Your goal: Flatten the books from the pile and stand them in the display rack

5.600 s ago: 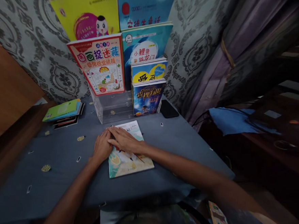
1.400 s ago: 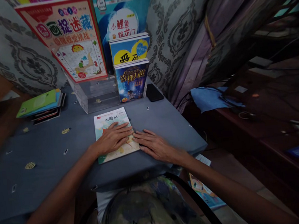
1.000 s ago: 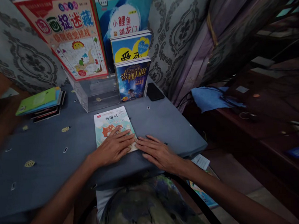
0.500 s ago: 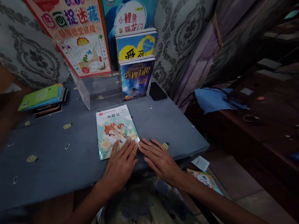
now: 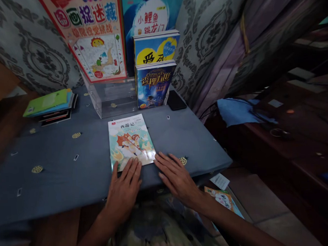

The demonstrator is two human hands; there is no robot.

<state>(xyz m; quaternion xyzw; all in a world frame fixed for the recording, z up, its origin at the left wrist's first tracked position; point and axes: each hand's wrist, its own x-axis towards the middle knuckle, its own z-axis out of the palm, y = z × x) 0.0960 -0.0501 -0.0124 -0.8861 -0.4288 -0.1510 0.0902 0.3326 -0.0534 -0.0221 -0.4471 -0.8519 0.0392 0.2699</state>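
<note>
Nearest, at the front edge of the bench (image 5: 58, 175): left hand (image 5: 123, 189) flat, palm down, fingers (image 5: 130, 170) spread apart, tips just lapping the near edge of the picture book (image 5: 131, 142); gripping nothing. Right hand (image 5: 177, 178) beside it, also flat on the grey cloth, fingers loosely apart, index close to the book's lower right corner, holding nothing. Picture book lying face up, closed, in the middle of the bench, just ahead of both hands, with open cloth around it. Down right, below the bench edge, another colourful book (image 5: 224, 201) on the floor. Farther back, clear acrylic stand (image 5: 110, 100): front left compartment holding only air, front right compartment with a dark blue fantasy book (image 5: 153, 85) standing upright, a blue-and-yellow book (image 5: 154, 48) in the tier behind it, large red-bordered activity book (image 5: 90, 38) upright at left rear. Black phone (image 5: 176, 99) flat just right of the stand. Far left, low stack of books (image 5: 50, 106), green cover on top
</note>
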